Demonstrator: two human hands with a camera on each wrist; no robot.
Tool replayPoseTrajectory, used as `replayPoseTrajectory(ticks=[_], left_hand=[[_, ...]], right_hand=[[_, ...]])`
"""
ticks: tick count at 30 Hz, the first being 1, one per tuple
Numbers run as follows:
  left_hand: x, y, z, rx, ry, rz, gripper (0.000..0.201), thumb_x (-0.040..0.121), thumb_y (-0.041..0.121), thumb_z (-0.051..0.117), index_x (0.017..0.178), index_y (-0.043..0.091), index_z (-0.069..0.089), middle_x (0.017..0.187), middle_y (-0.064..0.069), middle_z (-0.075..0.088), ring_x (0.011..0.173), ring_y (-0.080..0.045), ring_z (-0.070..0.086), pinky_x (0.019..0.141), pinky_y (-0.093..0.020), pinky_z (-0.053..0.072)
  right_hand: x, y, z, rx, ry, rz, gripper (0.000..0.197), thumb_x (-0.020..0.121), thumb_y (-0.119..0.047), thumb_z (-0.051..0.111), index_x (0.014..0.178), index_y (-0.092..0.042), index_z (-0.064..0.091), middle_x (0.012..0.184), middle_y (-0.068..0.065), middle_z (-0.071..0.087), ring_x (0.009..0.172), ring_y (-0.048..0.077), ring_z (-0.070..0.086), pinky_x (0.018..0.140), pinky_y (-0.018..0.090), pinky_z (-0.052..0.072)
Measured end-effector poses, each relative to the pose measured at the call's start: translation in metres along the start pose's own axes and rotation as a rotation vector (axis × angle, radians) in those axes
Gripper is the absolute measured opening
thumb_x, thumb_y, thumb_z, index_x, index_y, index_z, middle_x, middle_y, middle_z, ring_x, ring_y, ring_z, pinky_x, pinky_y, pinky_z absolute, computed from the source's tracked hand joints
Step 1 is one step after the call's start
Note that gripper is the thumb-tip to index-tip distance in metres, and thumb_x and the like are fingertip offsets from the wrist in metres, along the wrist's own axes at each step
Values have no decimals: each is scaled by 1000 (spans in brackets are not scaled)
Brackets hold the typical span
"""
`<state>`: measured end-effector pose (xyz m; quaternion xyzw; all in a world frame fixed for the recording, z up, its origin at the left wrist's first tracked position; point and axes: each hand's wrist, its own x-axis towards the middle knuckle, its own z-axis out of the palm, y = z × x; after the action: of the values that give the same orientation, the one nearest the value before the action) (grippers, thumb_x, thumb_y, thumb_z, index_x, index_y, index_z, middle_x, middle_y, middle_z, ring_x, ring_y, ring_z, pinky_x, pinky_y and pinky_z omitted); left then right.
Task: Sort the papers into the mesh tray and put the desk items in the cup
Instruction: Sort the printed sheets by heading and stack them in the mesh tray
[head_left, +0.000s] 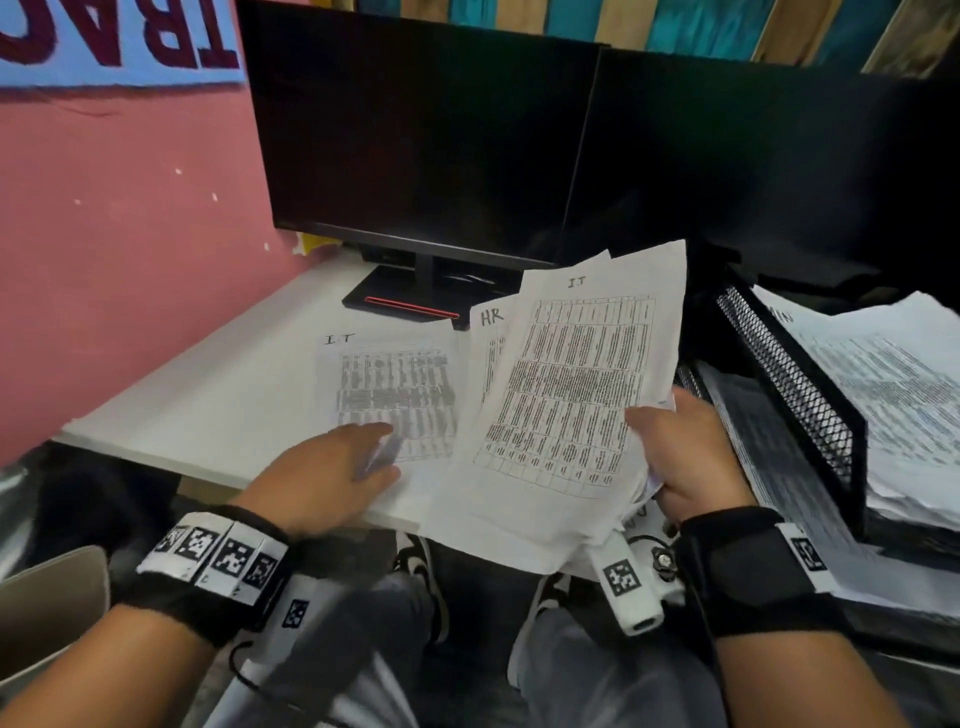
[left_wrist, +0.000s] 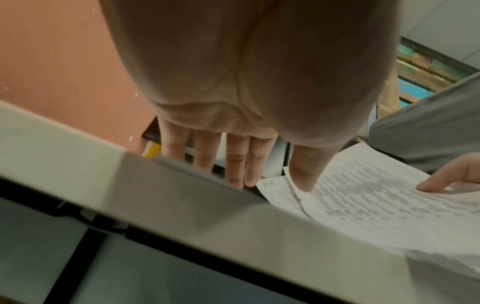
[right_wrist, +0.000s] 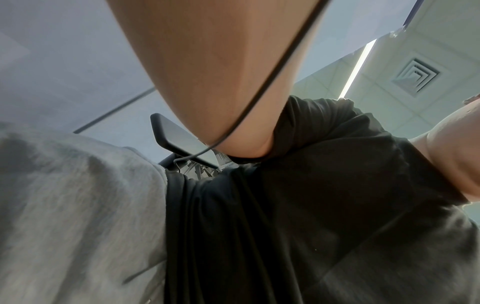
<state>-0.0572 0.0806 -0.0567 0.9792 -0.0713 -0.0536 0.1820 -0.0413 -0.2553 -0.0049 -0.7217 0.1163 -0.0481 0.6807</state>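
On the white desk (head_left: 218, 395), just in front of the monitor stand (head_left: 415, 296), one sheet headed "I.T" (head_left: 400, 395) lies flat; the left hand (head_left: 322, 478) hovers at its near edge, fingers (left_wrist: 235, 162) straight and relaxed, holding nothing. The right hand (head_left: 685, 457) pinches a fanned stack of papers (head_left: 566, 395), tilted up and hiding part of the black mesh tray (head_left: 789, 374) beside it. More papers (head_left: 898, 395) fill the tray's upper tier. Two dark monitors (head_left: 426, 135) stand behind.
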Motion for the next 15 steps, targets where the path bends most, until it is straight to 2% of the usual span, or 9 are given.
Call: replayPoseTrajectory(ticks=[2, 4, 6, 7, 8, 10, 11, 13, 15], left_hand=[[-4, 1, -1, 65, -62, 12, 83, 83, 77, 50, 154, 45, 21, 155, 4, 38, 130, -18, 50, 108, -37, 42], [-8, 2, 5, 127, -178, 61, 103, 66, 88, 54, 153, 52, 12, 164, 9, 20, 146, -20, 30, 119, -45, 29], [-11, -2, 14, 193, -201, 118, 110, 62, 80, 63, 153, 53, 8, 165, 13, 14, 151, -18, 16, 123, -49, 19], [-11, -7, 17, 206, -155, 125, 107, 65, 73, 67, 153, 52, 10, 163, 13, 19, 150, -17, 20, 122, -49, 22], [-12, -12, 16, 204, -81, 119, 101, 68, 65, 70, 152, 52, 16, 157, 13, 31, 144, -16, 31, 118, -47, 29], [-12, -24, 12, 173, 53, 98, 80, 73, 59, 70, 144, 53, 34, 130, 15, 51, 122, -14, 53, 103, -41, 44], [-11, -30, 9, 172, 73, 78, 70, 73, 62, 66, 139, 55, 43, 116, 17, 51, 112, -12, 57, 96, -39, 47], [-12, -41, 3, 153, 40, 48, 61, 68, 75, 56, 125, 52, 59, 103, 22, 48, 102, -8, 57, 90, -36, 47], [-15, -46, -6, -41, 51, -27, 51, 78, 74, 53, 106, 35, 70, 93, 20, 57, 89, -9, 61, 81, -33, 48]], right_hand=[[0, 2, 4, 0, -2, 16, 38, 96, 9, 55, 102, -22, 75, 98, 0, 83, 81, 14, 80, 69, 32, 65], [-1, 3, 8, 1, -15, 25, 39, 95, 10, 55, 106, -20, 76, 99, 2, 83, 83, 17, 81, 69, 33, 66], [-1, 4, 10, 1, -29, 26, 40, 95, 10, 54, 108, -20, 76, 100, 2, 84, 84, 18, 81, 68, 33, 65], [-1, 4, 10, 4, -29, 28, 39, 96, 10, 54, 106, -22, 76, 100, 1, 83, 85, 19, 81, 69, 34, 65], [-2, 3, 9, 7, -24, 30, 39, 96, 9, 54, 103, -22, 75, 99, 1, 83, 85, 19, 81, 70, 35, 65], [-1, 3, 6, 7, -8, 27, 37, 96, 9, 54, 104, -19, 76, 98, 2, 84, 85, 20, 81, 74, 38, 65], [-1, 3, 4, 6, 1, 23, 36, 95, 9, 54, 108, -17, 76, 101, 4, 84, 87, 21, 81, 78, 42, 65], [0, 3, 2, 12, 10, 26, 37, 94, 9, 55, 112, -15, 77, 103, 5, 83, 91, 24, 81, 87, 49, 64], [-1, 5, 3, 16, 5, 34, 37, 95, 9, 55, 110, -17, 77, 102, 5, 83, 92, 26, 81, 88, 49, 64]])
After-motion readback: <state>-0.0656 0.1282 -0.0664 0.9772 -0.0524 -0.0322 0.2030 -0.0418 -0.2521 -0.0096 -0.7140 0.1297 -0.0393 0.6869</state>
